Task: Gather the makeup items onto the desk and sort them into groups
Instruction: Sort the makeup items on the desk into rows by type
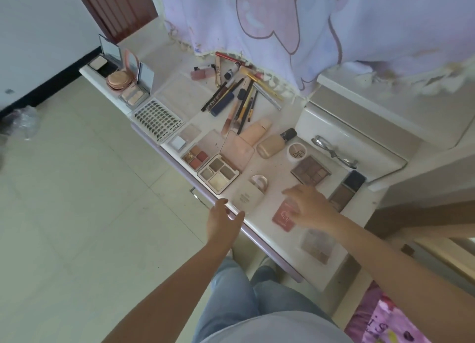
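Makeup lies spread over the white desk. My right hand hovers over a pink square compact, fingers relaxed and blurred; whether it touches the compact I cannot tell. My left hand hangs open at the desk's front edge, holding nothing. Open eyeshadow palettes sit near the front, with a brown palette to the right. A pile of brushes and pencils lies at the back. Two foundation bottles lie at the middle. A white bottle lies just left of my right hand.
A lash tray and open mirror compacts occupy the left end. An eyelash curler rests on a raised white box at right. A clear palette lies near the front right corner. A lilac cloth hangs behind.
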`<state>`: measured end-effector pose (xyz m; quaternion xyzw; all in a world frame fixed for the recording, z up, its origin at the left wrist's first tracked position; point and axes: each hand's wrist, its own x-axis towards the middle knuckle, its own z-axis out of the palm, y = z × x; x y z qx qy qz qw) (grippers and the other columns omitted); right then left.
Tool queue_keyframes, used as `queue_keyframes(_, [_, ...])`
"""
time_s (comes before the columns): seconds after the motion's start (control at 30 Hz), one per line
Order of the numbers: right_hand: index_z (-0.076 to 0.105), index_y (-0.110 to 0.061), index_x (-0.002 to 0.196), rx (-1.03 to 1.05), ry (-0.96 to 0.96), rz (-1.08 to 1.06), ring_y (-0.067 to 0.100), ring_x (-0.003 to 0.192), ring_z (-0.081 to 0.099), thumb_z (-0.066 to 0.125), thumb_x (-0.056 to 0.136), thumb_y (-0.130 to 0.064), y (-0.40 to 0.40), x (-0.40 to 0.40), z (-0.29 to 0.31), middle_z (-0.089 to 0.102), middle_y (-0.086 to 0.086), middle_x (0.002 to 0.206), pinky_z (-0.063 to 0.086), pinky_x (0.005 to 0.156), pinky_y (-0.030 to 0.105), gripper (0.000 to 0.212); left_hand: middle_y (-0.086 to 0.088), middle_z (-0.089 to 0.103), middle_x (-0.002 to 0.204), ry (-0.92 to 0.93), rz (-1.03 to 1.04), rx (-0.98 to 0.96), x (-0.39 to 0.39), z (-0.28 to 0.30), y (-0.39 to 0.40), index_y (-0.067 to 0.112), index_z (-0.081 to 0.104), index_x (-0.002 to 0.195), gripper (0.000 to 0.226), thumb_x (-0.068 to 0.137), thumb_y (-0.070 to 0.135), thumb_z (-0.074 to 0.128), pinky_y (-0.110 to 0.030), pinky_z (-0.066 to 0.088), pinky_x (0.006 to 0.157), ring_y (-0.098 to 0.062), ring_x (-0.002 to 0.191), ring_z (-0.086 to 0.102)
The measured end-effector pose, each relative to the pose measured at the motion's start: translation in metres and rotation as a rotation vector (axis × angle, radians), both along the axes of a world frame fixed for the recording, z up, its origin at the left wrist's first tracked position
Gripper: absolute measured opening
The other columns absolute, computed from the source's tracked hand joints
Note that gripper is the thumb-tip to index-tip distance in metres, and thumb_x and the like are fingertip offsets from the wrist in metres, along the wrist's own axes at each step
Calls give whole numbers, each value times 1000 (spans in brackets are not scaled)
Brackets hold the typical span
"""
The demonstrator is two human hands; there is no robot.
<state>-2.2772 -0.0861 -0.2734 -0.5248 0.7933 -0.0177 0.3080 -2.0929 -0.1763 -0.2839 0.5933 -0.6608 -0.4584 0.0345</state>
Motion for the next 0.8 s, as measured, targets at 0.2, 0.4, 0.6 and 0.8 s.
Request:
queue_keyframes(0.2, [36,-15,125,-21,204,-78,21,111,44,59,80,-43,20,40,-14,46,6,122,40,90,29,57,6,54,90,5,-179,-48,6,4,15,12,55,115,29,86,16,55,-21,43,70,-12,81,55])
queue_keyframes(0.4, [53,-12,120,-243,-204,-305,18,105,48,69,73,-19,21,36,7,54,4,109,35,86,18,50,-4,62,86,134,-333,229,-7,30,-5,3,56,111,25,89,15,52,-27,52,75,-17,78,60])
queue_keyframes(0.6, [62,-20,113,-500,-229,-202,1,97,46,74,68,-16,10,21,87,57,-8,103,31,82,-1,47,-1,67,78,493,-396,649,-41,93,-40,12,61,89,12,91,7,50,-21,56,65,-11,71,66])
queue_keyframes(0.8, [68,-9,105,-806,5,-82,13,87,58,74,60,-17,8,22,149,68,12,98,41,79,13,47,-3,71,76,826,-406,894,-59,133,-49,10,59,97,19,79,10,52,-29,58,67,-14,70,68])
